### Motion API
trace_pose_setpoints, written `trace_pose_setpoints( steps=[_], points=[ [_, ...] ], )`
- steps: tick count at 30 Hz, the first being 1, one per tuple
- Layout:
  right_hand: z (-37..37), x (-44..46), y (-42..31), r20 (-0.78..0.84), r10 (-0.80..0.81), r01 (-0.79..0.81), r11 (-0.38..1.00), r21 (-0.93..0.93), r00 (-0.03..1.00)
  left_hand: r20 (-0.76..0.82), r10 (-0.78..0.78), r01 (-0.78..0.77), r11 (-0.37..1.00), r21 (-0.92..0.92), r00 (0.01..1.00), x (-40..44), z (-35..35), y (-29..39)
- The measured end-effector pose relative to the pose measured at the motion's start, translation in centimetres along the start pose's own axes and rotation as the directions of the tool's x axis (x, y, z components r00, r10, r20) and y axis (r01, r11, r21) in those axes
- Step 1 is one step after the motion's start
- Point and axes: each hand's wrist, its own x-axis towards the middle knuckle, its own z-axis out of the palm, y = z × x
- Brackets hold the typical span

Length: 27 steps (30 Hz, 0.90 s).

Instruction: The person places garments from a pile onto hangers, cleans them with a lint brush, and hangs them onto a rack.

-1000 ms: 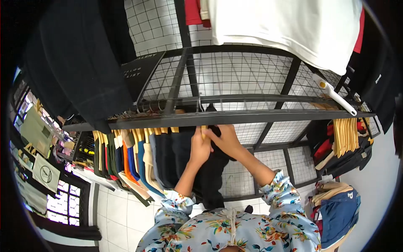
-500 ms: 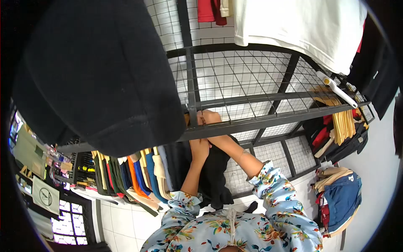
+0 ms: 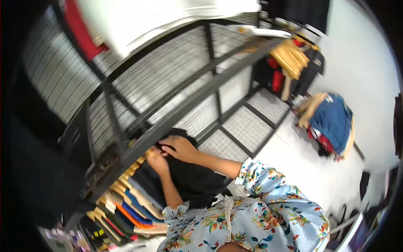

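A black garment point(image 3: 189, 172) hangs at the right end of a row of clothes under a black metal bar. My left hand point(image 3: 157, 160) is closed at the top of this garment, around what looks like its yellowish hanger, which is mostly hidden. Beside it my right hand point(image 3: 179, 148) has its fingers bent at the garment's collar, pinching the black cloth. Dark, grey, blue and orange clothes point(image 3: 133, 214) on wooden hangers hang to the lower left of my hands.
Black metal rack frame point(image 3: 180, 105) with wire mesh crosses above my hands. A white garment point(image 3: 168, 17) hangs at the top. Yellow hangers point(image 3: 290, 59) and a white handle-like object point(image 3: 268, 32) are at upper right. Folded-over blue clothing point(image 3: 331, 122) is at the right.
The view has swung to the right and tilted, so the rack runs diagonally. My right hand has come from behind the bar to the black garment's collar, below the bar.
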Motion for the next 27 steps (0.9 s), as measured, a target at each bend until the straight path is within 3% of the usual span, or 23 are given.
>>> trace_pose_setpoints(
  steps=[2, 4, 5, 6, 8, 12, 15, 16, 19, 20, 21, 23, 24, 27],
  points=[
    [-2.8, -4.4, 2.0, 0.023, 0.136, -0.136, 0.991, -0.009, 0.990, -0.030, 0.005, -0.005, 1.000, 0.001, 1.000, -1.7, 0.6, 2.9],
    [-7.2, -9.9, 3.5, 0.101, 0.409, -0.398, 0.910, -0.116, 0.907, -0.043, 0.162, -0.153, 0.974, 0.168, 0.986, -2.4, 0.5, 2.4],
    [-9.5, -13.1, 3.7, 0.124, 0.566, -0.544, 0.821, -0.176, 0.815, -0.061, 0.322, -0.286, 0.901, 0.327, 0.945, -2.6, 0.4, 1.7],
    [-10.7, -17.4, 5.4, 0.091, 0.631, -0.584, 0.756, -0.296, 0.770, -0.060, 0.484, -0.404, 0.787, 0.466, 0.873, -3.0, 0.5, 1.0],
    [-13.4, -26.3, 7.1, 0.007, 0.761, -0.688, 0.590, -0.422, 0.649, 0.042, 0.643, -0.520, 0.578, 0.629, 0.765, -4.9, 1.1, 2.1],
    [-18.2, -42.9, 3.3, -0.194, 0.906, -0.860, 0.264, -0.437, 0.377, 0.068, 0.636, -0.491, 0.519, 0.700, 0.769, -8.3, 2.6, 3.9],
    [-18.3, -54.6, -0.1, -0.252, 0.957, -0.911, 0.031, -0.411, 0.146, 0.099, 0.443, -0.319, 0.456, 0.831, 0.891, -11.8, 3.6, 4.3],
    [-18.0, -58.0, -2.1, -0.250, 0.962, -0.915, -0.002, -0.403, 0.108, 0.123, 0.438, -0.339, 0.461, 0.820, 0.891, -13.2, 3.9, 4.0],
    [-15.6, -68.6, -6.8, -0.299, 0.953, -0.909, -0.166, -0.383, -0.049, 0.234, 0.537, -0.445, 0.305, 0.842, 0.810, -17.3, 4.9, 2.5],
    [-15.3, -70.2, -9.2, -0.281, 0.934, -0.893, -0.309, -0.328, -0.220, 0.255, 0.533, -0.465, 0.307, 0.830, 0.807, -18.6, 5.1, 1.5],
    [-14.7, -71.9, -11.8, -0.249, 0.890, -0.854, -0.442, -0.274, -0.381, 0.329, 0.452, -0.493, 0.314, 0.811, 0.829, -20.0, 5.4, 0.2],
    [-13.9, -75.1, -17.6, -0.191, 0.818, -0.791, -0.573, -0.212, -0.542, 0.470, 0.286, -0.546, 0.329, 0.771, 0.835, -22.7, 6.2, -2.5],
    [-12.9, -77.6, -19.6, -0.185, 0.767, -0.754, -0.640, -0.148, -0.614, 0.525, 0.129, -0.535, 0.341, 0.773, 0.841, -24.3, 6.4, -3.5],
    [-9.9, -83.8, -24.6, -0.189, 0.578, -0.605, -0.782, 0.152, -0.794, 0.638, -0.308, -0.542, 0.345, 0.766, 0.706, -29.0, 7.4, -8.2]
  ],
)
